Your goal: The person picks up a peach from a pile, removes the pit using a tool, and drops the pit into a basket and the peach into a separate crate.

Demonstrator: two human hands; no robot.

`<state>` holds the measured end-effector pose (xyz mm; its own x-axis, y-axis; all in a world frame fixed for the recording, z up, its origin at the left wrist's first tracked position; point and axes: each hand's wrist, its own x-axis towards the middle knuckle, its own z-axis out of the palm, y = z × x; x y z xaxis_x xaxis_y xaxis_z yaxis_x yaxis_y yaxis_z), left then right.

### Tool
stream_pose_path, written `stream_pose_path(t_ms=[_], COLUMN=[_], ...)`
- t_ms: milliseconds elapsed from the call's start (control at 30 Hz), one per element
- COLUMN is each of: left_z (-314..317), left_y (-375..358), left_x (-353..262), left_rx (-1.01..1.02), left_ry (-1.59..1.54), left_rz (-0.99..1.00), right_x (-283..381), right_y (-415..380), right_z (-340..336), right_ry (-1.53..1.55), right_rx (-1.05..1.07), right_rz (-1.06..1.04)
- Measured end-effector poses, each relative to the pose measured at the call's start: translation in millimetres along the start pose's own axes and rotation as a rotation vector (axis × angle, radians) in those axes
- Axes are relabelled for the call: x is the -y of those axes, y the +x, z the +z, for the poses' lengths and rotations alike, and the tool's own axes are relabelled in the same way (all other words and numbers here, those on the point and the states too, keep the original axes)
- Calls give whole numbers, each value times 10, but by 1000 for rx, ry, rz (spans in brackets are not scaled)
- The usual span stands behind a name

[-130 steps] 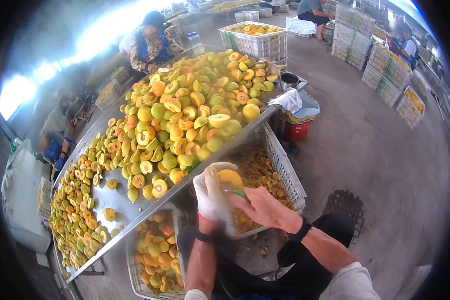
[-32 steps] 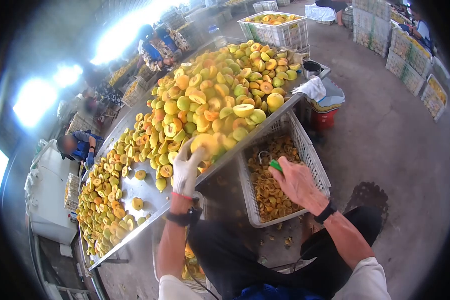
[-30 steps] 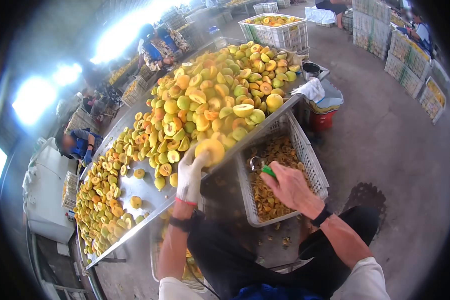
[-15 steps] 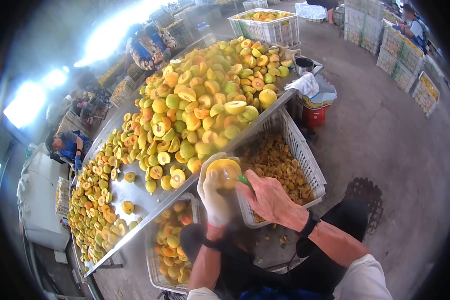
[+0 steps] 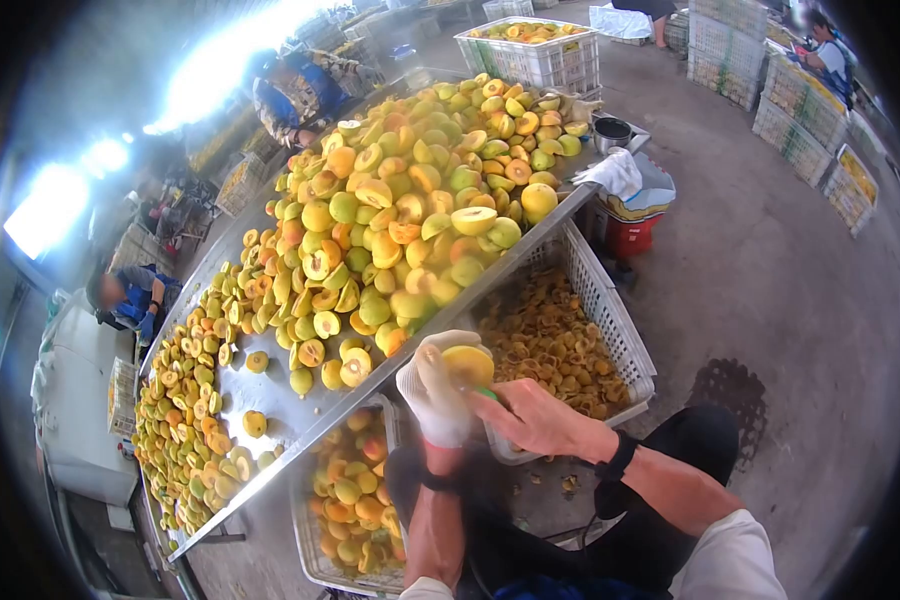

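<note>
In the head view my left hand (image 5: 434, 400), in a white glove, is closed around a yellow peach half (image 5: 469, 364). My bare right hand (image 5: 545, 418) grips a green-handled tool (image 5: 487, 394) against the peach's lower edge; its working end is hidden. Both hands are just off the near edge of a metal table (image 5: 315, 432), where halved peaches (image 5: 380, 230) are heaped. Beneath and beyond my hands, a white crate (image 5: 638, 385) holds brownish-orange scraps (image 5: 560, 335).
Another crate (image 5: 310, 562) with peach halves stands below the table edge. A dark cup (image 5: 611, 133) and white cloth (image 5: 615, 172) lie at the table's right corner, above a red bucket (image 5: 630, 235). Co-workers (image 5: 295, 95) sit across the table. Crates (image 5: 560, 62) stand behind.
My left hand and the peach half have shifted slightly right and down, and the peach has turned. My right hand has dropped a little with the tool. A co-worker opposite has moved an arm.
</note>
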<state>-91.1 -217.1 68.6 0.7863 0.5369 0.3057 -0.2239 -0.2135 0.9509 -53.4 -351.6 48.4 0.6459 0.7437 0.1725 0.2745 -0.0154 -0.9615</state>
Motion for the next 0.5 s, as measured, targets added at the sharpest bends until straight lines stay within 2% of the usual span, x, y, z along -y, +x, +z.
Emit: stream_pose_path(t_ms=[33, 100, 133, 200, 233, 300, 333, 367, 400, 433, 467, 500], left_z=[-8, 11, 54, 164, 180, 202, 200, 135, 20, -95, -218, -387], left_y=[-12, 2, -8, -38, -37, -16, -40, -36, -5, 15, -33, -60], left_x=[-12, -33, -37, -30, -5, -15, -127, -161, -183, -267, -390, -420], left_rx=[10, 166, 171, 60, 62, -93, -73, -83, -158, -229, -227, -283], left_ry=[1, -110, -111, -328, -329, -691, -592, -587, -419, -241, -170, -184], left_rz=[2, -13, -3, -159, -152, -387, -282, -278, -229, -180, -100, -100], right_x=[45, 185, 188, 160, 167, 195, 204, 207, 194, 172, 186, 195], right_y=[-46, -95, -121, -176, -204, -244, -239, -242, -237, -225, -190, -184], right_z=[-23, -102, -91, -59, -63, -82, -104, -118, -142, -174, -205, -199], right_ry=[2, 765, 762, 1048, 1044, 1142, 1137, 1155, 1169, 1016, 1013, 1015], right_rx=[-10, 282, 278, 360, 361, 378, 389, 262, 134, 53, -16, -81], right_rz=[0, 464, 454, 518, 512, 477, 471, 488, 504, 515, 489, 475])
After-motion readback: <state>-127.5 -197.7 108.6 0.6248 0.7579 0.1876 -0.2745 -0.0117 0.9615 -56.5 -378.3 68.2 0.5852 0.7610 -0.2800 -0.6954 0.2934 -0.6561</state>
